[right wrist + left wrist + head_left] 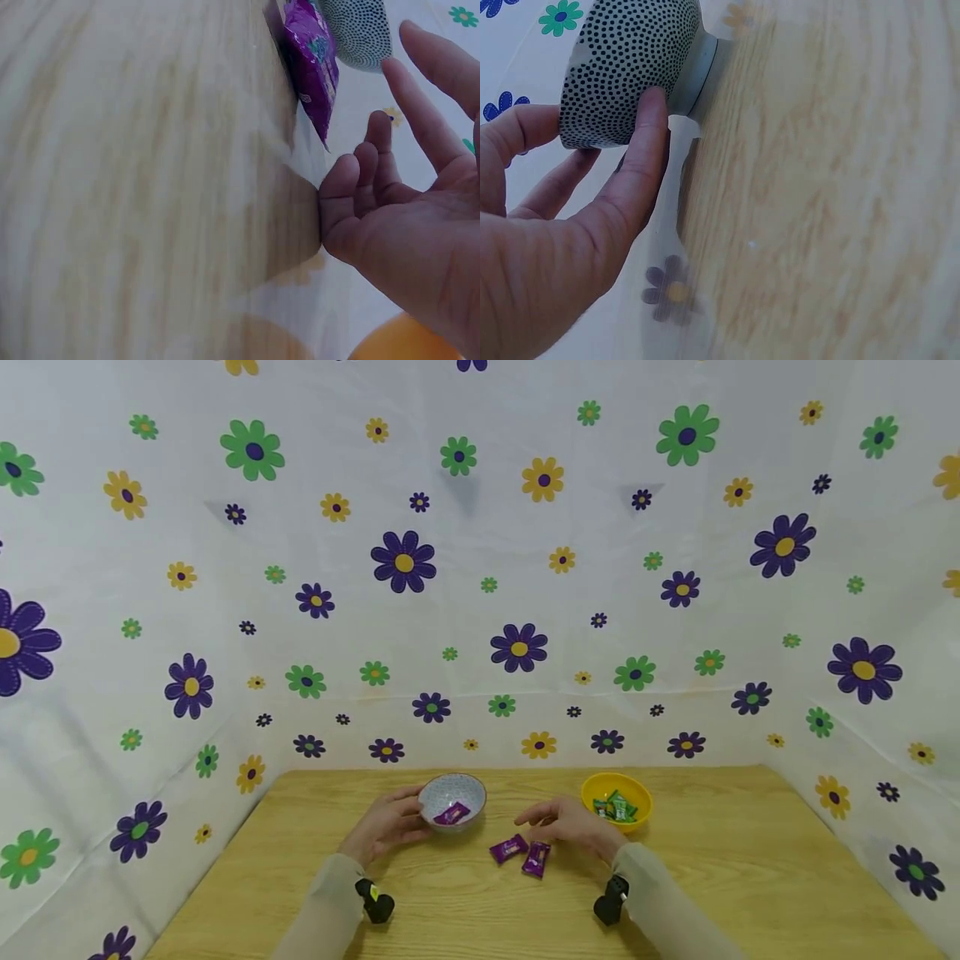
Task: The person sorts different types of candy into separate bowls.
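Observation:
My left hand [390,825] cups the left side of a grey dotted bowl [452,795]; in the left wrist view its thumb [646,135] presses the bowl's wall [630,60] and the fingers curve round behind it. One purple packet [452,814] lies inside the bowl. My right hand [551,820] hovers with relaxed fingers, holding nothing, just above two purple packets [508,847] [536,858] on the wooden table [480,910]. In the right wrist view the palm [405,225] is empty, with a purple packet [311,64] just beyond the fingertips.
A yellow bowl [617,789] holding several green packets [615,808] stands right of my right hand. Flowered white cloth [480,568] walls the table at the back and both sides. Bare wood stretches toward me.

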